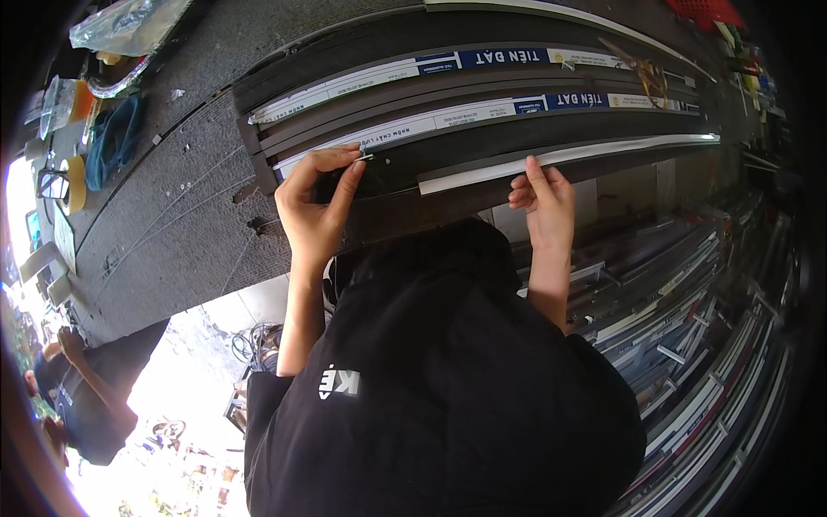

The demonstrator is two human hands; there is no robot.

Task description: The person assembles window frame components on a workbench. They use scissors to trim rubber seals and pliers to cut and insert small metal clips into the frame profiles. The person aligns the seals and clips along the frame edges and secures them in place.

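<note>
My left hand (314, 194) is closed in a pinch over the near left part of a dark metal frame (251, 146). Between thumb and forefinger sits a small, thin, pale piece (366, 158), too small to name. A long whitish strip (482, 177) lies along the frame's near side, its left end stopping to the right of my left hand. My right hand (547, 202) grips the near edge of this strip, thumb and forefinger against it and the other fingers curled. Two printed white-and-blue labels (482, 122) run lengthwise along the frame's bars.
The frame rests on a dark, rough-topped workbench (198, 207). An orange-handled tool (652, 84) lies at the frame's far right. Tape rolls (74, 183), a blue cloth (115, 142) and a plastic bag (129, 26) sit at left. Stacked metal profiles (689, 379) fill the right. Another person (90, 396) is at lower left.
</note>
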